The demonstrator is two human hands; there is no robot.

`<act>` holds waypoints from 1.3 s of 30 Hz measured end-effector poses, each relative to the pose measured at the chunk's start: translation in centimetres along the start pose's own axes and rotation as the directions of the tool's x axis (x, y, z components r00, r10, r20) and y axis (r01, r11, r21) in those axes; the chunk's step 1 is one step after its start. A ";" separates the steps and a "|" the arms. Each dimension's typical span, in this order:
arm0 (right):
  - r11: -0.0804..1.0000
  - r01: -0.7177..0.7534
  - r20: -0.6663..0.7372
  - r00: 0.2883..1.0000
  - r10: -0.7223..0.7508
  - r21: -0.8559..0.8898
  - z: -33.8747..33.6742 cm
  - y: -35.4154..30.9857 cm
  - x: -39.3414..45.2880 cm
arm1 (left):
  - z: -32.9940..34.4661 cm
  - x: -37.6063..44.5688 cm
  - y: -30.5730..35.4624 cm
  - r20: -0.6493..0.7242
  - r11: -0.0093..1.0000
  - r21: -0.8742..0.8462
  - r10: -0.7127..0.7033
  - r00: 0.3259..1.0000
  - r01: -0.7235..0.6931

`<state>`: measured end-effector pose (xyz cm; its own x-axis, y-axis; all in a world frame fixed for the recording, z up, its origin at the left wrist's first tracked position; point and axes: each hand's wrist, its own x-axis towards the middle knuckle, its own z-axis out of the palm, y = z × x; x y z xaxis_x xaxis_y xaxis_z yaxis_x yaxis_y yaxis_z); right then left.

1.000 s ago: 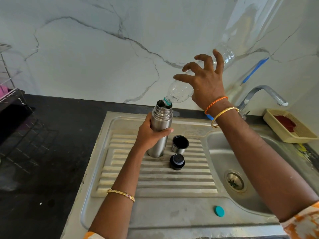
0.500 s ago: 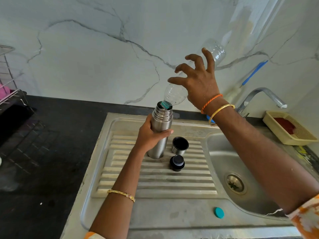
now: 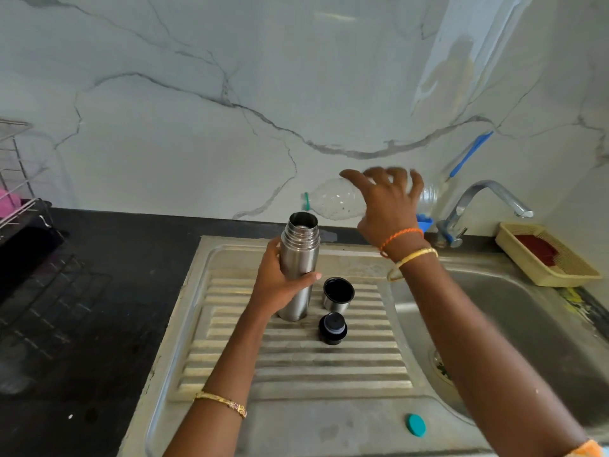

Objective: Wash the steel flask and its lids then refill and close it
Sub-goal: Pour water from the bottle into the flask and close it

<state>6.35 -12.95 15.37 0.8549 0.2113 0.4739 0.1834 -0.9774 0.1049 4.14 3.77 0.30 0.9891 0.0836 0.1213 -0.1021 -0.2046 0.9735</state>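
Observation:
The steel flask (image 3: 299, 258) stands upright and uncapped on the ribbed drainboard (image 3: 296, 357). My left hand (image 3: 280, 285) is wrapped around its body. My right hand (image 3: 389, 206) grips a clear plastic bottle (image 3: 333, 201), which lies almost level above and right of the flask's mouth, its teal-ringed neck pointing left. The bottle looks empty. Right of the flask sits the steel cup lid (image 3: 337, 293), mouth up. The black inner stopper (image 3: 333, 328) rests just in front of it.
A teal bottle cap (image 3: 416, 424) lies on the sink's front rim. The basin (image 3: 527, 341) and tap (image 3: 478, 206) are to the right, with a yellow tray (image 3: 543, 255) beyond. A black counter (image 3: 82, 324) and a wire rack (image 3: 19, 179) lie to the left.
The bottle was tipped steeply with its neck in the flask's mouth. My right hand has lifted it clear and swung it to nearly level. The flask and my left hand stayed put.

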 end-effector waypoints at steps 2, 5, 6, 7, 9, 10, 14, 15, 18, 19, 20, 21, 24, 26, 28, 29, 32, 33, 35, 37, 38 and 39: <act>0.977 -0.120 0.088 0.990 0.106 0.177 0.4 0.8 -1.6 | 0.0 -0.7 0.9 -0.074 0.990 0.140 0.012 0.997 -0.002; 0.778 -0.245 0.185 0.968 0.167 0.579 1.6 1.8 -5.1 | 0.5 -3.3 3.6 -0.338 0.978 0.183 0.159 0.928 -0.101; 0.658 -0.292 0.232 0.956 0.180 0.694 2.2 1.9 -6.6 | 0.9 -4.5 4.6 -0.417 0.972 0.151 0.228 0.880 -0.181; 0.549 -0.332 0.273 0.943 0.189 0.767 2.7 1.9 -7.9 | 1.5 -5.4 5.4 -0.454 0.960 0.122 0.278 0.847 -0.250; 0.425 -0.374 0.319 0.927 0.196 0.824 3.7 1.8 -10.9 | 3.0 -7.0 6.5 -0.332 0.955 0.048 0.293 0.897 -0.294; 0.413 -0.361 0.316 0.932 0.177 0.836 4.0 1.7 -12.0 | 3.7 -7.6 6.9 -0.217 0.969 0.015 0.243 0.946 -0.245; 0.403 -0.313 0.313 0.947 0.069 0.860 4.3 1.0 -15.9 | 6.9 -9.2 6.3 0.065 0.992 -0.119 0.036 0.997 -0.028; 0.391 -0.332 0.338 0.939 0.057 0.858 4.2 1.0 -16.4 | 7.5 -9.4 5.8 0.042 0.988 -0.152 0.018 0.999 -0.012; 0.366 -0.429 0.468 0.883 -0.022 0.826 3.8 2.3 -17.6 | 8.8 -10.2 5.2 0.002 0.979 -0.204 0.006 1.000 -0.006; 0.349 -0.483 0.535 0.842 -0.066 0.803 3.8 3.3 -18.1 | 9.0 -10.3 5.1 0.003 0.978 -0.207 0.005 1.000 -0.004; 0.341 -0.548 0.605 0.792 -0.083 0.764 3.8 4.4 -18.7 | 9.0 -10.5 5.0 0.007 0.979 -0.206 0.005 1.000 -0.004; 0.342 -0.617 0.672 0.738 -0.059 0.709 4.2 5.5 -19.4 | 9.0 -10.5 4.7 0.014 0.976 -0.219 0.000 1.000 0.003; 0.580 -0.665 0.744 0.652 0.144 0.471 6.0 8.2 -21.9 | 8.9 -10.3 3.7 0.072 0.977 -0.212 -0.013 0.997 0.028; 0.704 -0.641 0.773 0.599 0.210 0.306 6.9 8.3 -23.9 | 9.1 -10.2 3.1 0.117 0.987 -0.155 -0.014 0.993 0.032; 0.750 -0.617 0.772 0.589 0.239 0.239 7.5 7.6 -25.5 | 9.3 -10.2 2.8 0.150 0.994 -0.104 -0.012 0.989 0.028; 0.763 -0.603 0.756 0.606 0.247 0.235 7.7 7.2 -26.0 | 9.3 -10.2 2.7 0.163 0.996 -0.082 -0.006 0.987 0.019; 0.777 -0.582 0.711 0.651 0.265 0.242 8.2 6.6 -26.6 | 9.3 -10.1 2.9 0.190 1.000 -0.021 0.016 0.982 -0.013; 0.783 -0.573 0.705 0.658 0.266 0.240 8.3 6.6 -26.6 | 9.3 -10.1 2.9 0.193 1.000 -0.003 0.016 0.981 -0.016; 0.798 -0.553 0.690 0.676 0.260 0.240 8.4 6.8 -26.5 | 9.2 -9.9 2.9 0.208 0.999 0.036 0.013 0.978 -0.021; 0.764 -0.575 0.665 0.696 0.269 0.293 8.3 7.1 -26.2 | 9.2 -9.9 2.8 0.238 0.997 0.066 0.010 0.971 -0.027; 0.695 -0.619 0.653 0.702 0.282 0.366 8.0 7.3 -25.8 | 9.1 -9.9 2.8 0.256 0.996 0.084 0.007 0.967 -0.030; 0.570 -0.669 0.643 0.707 0.293 0.477 7.3 7.4 -25.1 | 9.1 -9.9 2.8 0.278 0.995 0.099 0.003 0.960 -0.032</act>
<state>-10.21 -25.53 -2.18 0.9707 -0.1384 -0.1965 -0.2362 -0.7000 -0.6740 -4.95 -6.46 0.03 0.9792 -0.1919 0.0658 -0.1228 -0.3023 0.9453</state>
